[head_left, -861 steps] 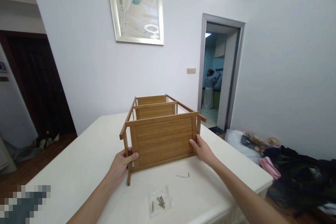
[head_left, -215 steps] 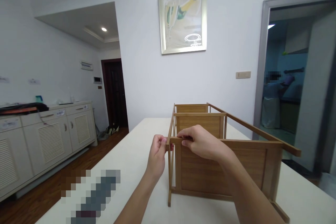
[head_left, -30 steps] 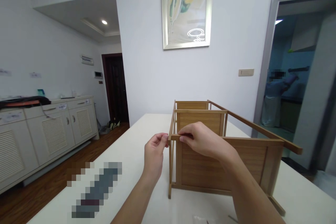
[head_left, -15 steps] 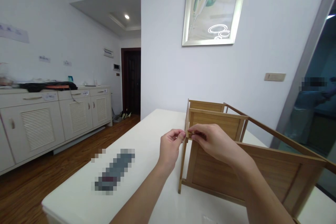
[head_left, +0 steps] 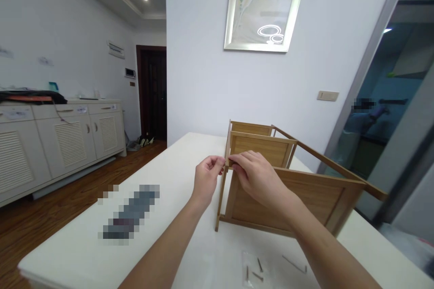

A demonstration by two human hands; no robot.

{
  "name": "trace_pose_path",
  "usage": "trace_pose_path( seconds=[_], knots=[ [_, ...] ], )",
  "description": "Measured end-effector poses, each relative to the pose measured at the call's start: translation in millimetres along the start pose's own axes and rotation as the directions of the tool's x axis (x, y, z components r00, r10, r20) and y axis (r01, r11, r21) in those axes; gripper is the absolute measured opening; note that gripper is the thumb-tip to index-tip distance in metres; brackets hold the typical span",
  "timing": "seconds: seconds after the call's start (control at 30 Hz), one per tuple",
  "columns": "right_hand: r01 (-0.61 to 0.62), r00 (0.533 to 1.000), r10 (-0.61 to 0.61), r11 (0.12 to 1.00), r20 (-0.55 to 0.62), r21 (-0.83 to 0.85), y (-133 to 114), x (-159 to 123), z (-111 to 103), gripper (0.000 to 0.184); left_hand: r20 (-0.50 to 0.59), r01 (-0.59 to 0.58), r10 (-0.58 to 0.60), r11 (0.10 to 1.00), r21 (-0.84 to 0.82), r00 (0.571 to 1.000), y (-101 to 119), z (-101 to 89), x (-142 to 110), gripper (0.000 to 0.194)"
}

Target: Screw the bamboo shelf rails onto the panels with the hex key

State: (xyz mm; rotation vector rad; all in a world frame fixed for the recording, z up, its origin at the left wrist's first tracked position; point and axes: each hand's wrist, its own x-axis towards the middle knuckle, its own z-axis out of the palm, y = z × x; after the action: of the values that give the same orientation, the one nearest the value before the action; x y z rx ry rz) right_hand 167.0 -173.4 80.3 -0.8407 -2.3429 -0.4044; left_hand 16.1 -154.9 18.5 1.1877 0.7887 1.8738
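On the white table stands a wooden shelf unit with panels and thin side rails. My left hand is at the outer face of its near left rail, thumb and curled fingers pinched together; anything small between them is hidden. From the inner side, my right hand reaches over the nearest panel, its bent fingers closed on the wood at the same joint. Nearer to me, several screws lie on or in a clear plastic bag, and beside them is an L-shaped hex key.
A pixelated dark object lies on the left of the white table. White cabinets line the left wall. A framed picture hangs ahead. To the right, a person shows in the glass door.
My view has turned right and tilted down, so the screws and hex key now show. Both hands stay at the same joint of the shelf unit.
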Motion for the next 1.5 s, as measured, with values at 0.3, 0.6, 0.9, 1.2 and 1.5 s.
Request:
trace_pose_path(
  seconds=[0.3,0.6,0.9,1.2,1.5],
  knots=[
    [-0.005,0.963,-0.054,0.975,-0.264,-0.220,5.6,-41.7,17.1,0.036,0.000,-0.052,0.053,0.985,0.164,0.999,-1.9,-4.1,4.6,0.027],
    [0.261,0.953,-0.267,0.963,-0.143,-0.062,7.0,-116.3,35.1,0.030,0.011,-0.134,0.134,0.974,0.181,0.991,-5.1,-7.1,-0.1,0.025],
    [-0.237,0.970,0.243,0.937,0.011,0.258,25.7,-162.2,59.1,0.020,0.381,0.185,-0.314,0.923,0.338,0.869,-60.4,-60.8,-33.9,0.064],
    [-0.392,0.819,0.066,0.790,0.570,0.472,14.7,-150.6,40.2,0.032,0.349,0.230,-0.404,0.866,0.444,0.846,-100.9,-50.8,-47.3,0.044],
    [-0.506,0.727,0.028,0.697,0.686,0.508,21.7,-149.2,45.6,0.022,0.406,0.200,-0.407,0.864,0.463,0.819,-108.7,-57.5,-36.3,0.050]
  ],
)
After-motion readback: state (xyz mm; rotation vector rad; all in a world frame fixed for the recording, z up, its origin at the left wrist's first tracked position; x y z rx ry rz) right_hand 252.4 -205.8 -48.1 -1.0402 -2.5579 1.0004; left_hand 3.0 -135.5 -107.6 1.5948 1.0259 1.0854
